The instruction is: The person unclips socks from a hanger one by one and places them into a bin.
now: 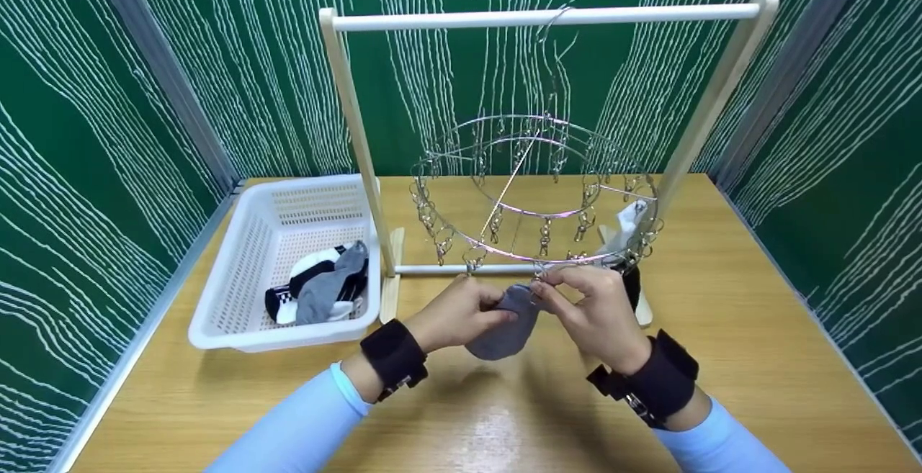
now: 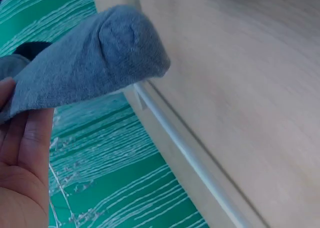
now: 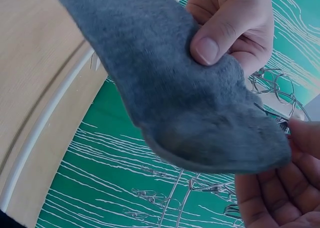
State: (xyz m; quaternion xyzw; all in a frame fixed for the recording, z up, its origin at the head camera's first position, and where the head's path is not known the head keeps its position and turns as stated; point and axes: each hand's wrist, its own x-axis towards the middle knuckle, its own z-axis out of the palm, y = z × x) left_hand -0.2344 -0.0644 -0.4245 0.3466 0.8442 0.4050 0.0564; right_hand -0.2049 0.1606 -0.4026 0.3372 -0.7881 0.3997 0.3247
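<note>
Pinched by the left hand (image 1: 461, 314) and right hand (image 1: 603, 311), the grey, tube-shaped knitted sock (image 1: 502, 338) should handle light, soft and limp, best held by its edge.

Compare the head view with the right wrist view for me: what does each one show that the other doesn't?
Only the head view shows the white basket with socks in it, the stand's top rod and the light blue sleeves.

Only the right wrist view shows the palm side of the right hand's fingers.

Both show the grey sock held by the left hand, the right hand at its edge, metal clips, and the stand's lower rod.
</note>
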